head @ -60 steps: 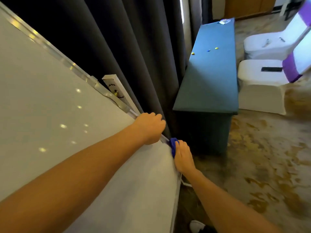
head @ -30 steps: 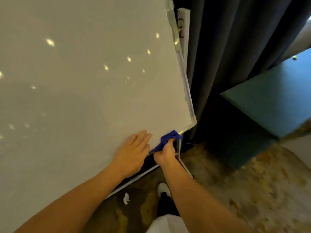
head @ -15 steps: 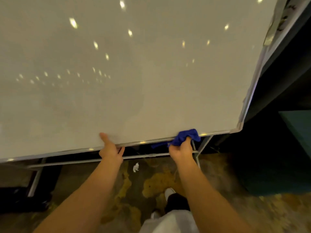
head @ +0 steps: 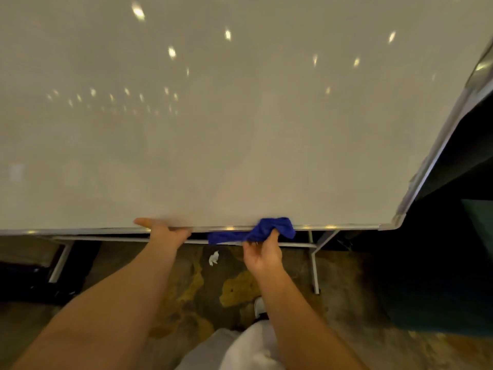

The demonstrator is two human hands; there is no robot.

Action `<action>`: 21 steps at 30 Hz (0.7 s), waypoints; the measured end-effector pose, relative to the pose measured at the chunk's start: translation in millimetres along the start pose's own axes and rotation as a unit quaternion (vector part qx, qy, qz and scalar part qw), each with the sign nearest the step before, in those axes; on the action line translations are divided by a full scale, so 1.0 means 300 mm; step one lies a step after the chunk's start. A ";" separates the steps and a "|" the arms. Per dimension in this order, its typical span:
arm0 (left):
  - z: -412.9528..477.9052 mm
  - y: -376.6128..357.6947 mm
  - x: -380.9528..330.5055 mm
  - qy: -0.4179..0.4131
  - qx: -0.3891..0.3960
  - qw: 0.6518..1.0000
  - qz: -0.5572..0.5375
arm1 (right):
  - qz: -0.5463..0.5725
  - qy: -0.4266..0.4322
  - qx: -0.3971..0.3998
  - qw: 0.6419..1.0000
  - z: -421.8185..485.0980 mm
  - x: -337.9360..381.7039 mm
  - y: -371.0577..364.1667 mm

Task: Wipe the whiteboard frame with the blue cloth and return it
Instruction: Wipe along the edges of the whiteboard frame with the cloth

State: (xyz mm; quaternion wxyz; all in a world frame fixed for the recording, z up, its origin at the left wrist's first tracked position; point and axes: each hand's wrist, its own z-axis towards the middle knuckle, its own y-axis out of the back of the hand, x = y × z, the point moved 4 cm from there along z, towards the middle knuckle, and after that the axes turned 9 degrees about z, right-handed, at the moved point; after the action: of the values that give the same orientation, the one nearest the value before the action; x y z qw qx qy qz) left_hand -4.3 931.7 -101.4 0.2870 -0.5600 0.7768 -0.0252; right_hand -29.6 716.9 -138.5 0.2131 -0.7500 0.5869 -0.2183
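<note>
Nearest the camera, a pale trouser leg (head: 240, 351) and the toe of a shoe (head: 258, 307) show at the bottom, above a mottled brown and yellow floor (head: 186, 295). Two bare forearms reach away from there. A small crumpled white scrap (head: 214, 258) lies on the floor between them.

The right hand (head: 262, 256) has its fingers clamped on the blue cloth (head: 266, 231), bunched against the lower edge of the whiteboard frame (head: 346, 227), right of the middle; a tail of the cloth trails left under the edge. The left hand (head: 166, 232) grips the same lower edge further left, thumb lying along the front of the rail and fingers curled under it, out of sight.

Just behind the hands, the stand's crossbar (head: 106, 239) and legs run below the board. Beyond, the whiteboard (head: 226, 129) fills most of the view, dotted with reflected lights. Its right edge slants up and to the right. A dark space and a teal shape (head: 477, 212) lie to the far right.
</note>
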 end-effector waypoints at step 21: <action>0.025 0.011 0.010 0.002 0.036 0.999 0.028 | 0.105 0.150 -0.014 0.983 0.023 0.326 -0.009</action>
State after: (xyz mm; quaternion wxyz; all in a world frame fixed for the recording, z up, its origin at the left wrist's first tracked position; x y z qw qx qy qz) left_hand -4.1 932.5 -110.2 0.3064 -0.5269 0.7914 -0.0463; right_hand -2.5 622.7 -135.0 0.1341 -0.6461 0.6903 -0.2967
